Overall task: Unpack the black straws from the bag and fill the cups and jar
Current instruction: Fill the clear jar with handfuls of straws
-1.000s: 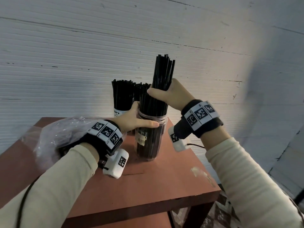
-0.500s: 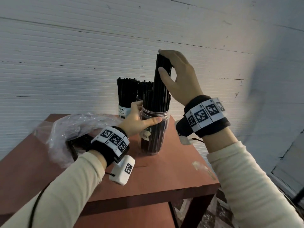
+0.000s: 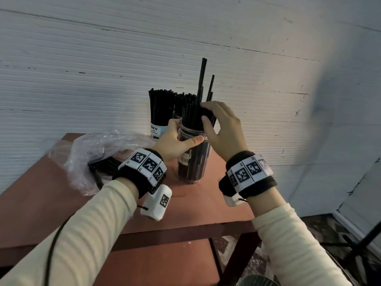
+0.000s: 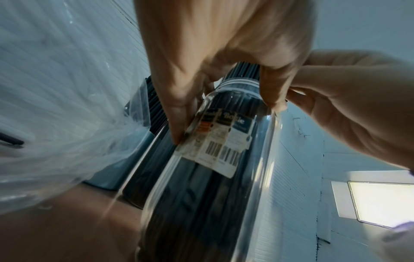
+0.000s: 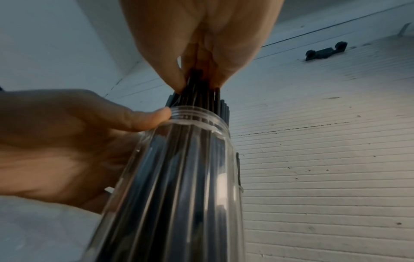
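Note:
A clear plastic jar (image 3: 193,162) packed with black straws (image 3: 190,114) stands on the red-brown table (image 3: 195,209). My left hand (image 3: 186,132) grips the jar just below its threaded neck, thumb in front and fingers behind. My right hand (image 3: 206,111) sits on top of the bundle and pinches several straws between thumb and fingers; a few straws (image 3: 203,79) stick up past it. The right wrist view shows the right hand (image 5: 199,79) pinching straw tops above the jar (image 5: 179,177). In the left wrist view my left hand (image 4: 226,109) wraps the labelled jar (image 4: 212,195).
Two cups full of black straws stand behind the jar against the wall, one labelled (image 3: 158,114), one further right (image 3: 183,102). A crumpled clear bag (image 3: 99,149) with straws left inside lies at the left. The table edge is close on the right; a shelf (image 3: 154,263) sits below.
My right hand has come down from the top of the tall bundle, and most of those straws have sunk into the jar. My left hand has kept its grip on the jar.

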